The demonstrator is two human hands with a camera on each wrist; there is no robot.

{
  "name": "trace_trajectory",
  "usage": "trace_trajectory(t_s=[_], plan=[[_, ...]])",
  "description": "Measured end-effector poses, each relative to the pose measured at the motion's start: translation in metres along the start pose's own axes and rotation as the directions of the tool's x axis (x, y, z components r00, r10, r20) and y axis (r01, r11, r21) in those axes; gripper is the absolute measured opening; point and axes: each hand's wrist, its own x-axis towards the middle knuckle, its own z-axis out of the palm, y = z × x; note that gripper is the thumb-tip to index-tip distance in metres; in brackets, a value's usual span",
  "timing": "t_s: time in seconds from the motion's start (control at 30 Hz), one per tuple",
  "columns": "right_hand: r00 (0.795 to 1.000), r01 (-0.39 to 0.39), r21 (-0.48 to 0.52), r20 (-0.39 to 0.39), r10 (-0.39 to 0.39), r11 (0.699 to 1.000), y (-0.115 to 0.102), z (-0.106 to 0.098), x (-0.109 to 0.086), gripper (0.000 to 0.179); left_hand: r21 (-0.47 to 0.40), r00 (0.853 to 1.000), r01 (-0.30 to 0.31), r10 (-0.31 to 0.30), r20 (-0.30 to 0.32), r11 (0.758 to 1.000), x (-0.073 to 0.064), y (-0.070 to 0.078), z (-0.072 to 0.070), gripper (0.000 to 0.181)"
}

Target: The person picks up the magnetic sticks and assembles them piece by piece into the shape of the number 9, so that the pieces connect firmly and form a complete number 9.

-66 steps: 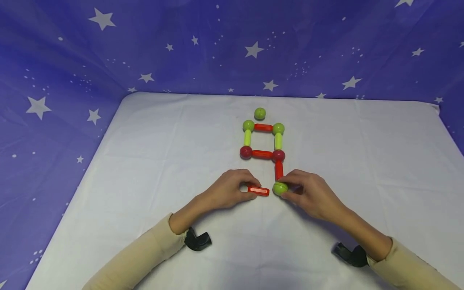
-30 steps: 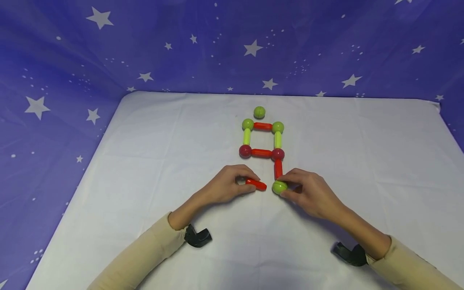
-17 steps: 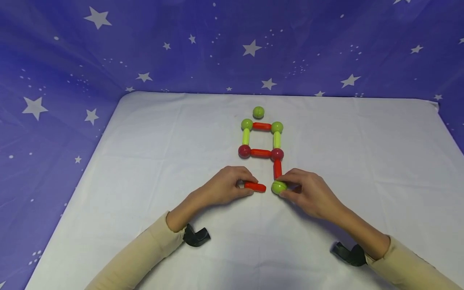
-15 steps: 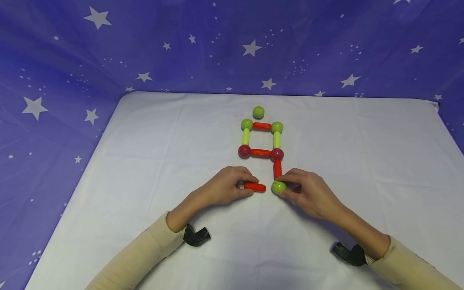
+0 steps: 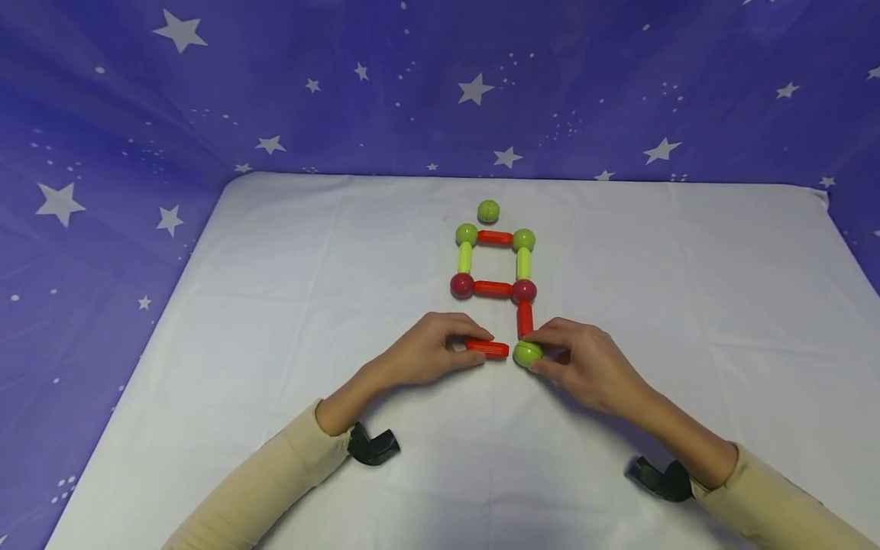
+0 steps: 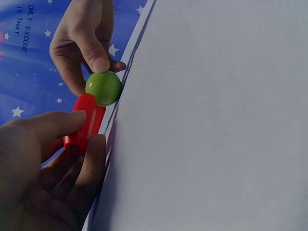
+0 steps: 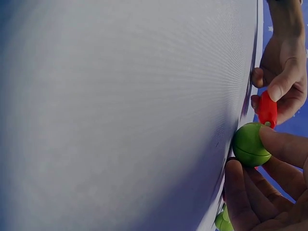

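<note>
My left hand (image 5: 431, 347) pinches a red rod (image 5: 487, 349) between thumb and fingers, its free end pointing at a green ball (image 5: 527, 354). A narrow gap shows between rod and ball in the head view. Thumb and fingers of my right hand (image 5: 591, 365) hold that ball, which sits at the lower end of another red rod (image 5: 525, 319). This rod hangs from a dark red ball (image 5: 524, 291), a corner of a square of rods and balls. In the left wrist view the held rod (image 6: 85, 124) overlaps the green ball (image 6: 103, 88).
The square's other corners are a second dark red ball (image 5: 462, 285) and two green balls, joined by red and yellow-green rods (image 5: 464, 259). A loose green ball (image 5: 488, 211) lies behind it. A white cloth (image 5: 330, 252) covers the table, with a starry blue backdrop (image 5: 385, 84) behind.
My left hand has turned the red rod about and brought its end slightly nearer the green ball. The right hand keeps its hold in place. The whole view has shifted slightly.
</note>
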Motion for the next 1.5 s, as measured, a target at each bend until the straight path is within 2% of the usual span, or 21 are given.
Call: trace_trajectory(t_s=[0.3, 1.5], plan=[[1.000, 0.008, 0.017, 0.000, -0.008, 1.000, 0.0016, -0.0009, 0.0001, 0.033, -0.055, 1.000, 0.027, -0.027, 0.007, 0.998, 0.0032, 0.0005, 0.0037, 0.025], [1.000, 0.021, 0.023, -0.018, -0.020, 1.000, 0.0014, -0.0006, -0.0001, 0.033, -0.047, 1.000, 0.020, -0.021, -0.016, 0.999, 0.0043, -0.0003, 0.0072, 0.024]])
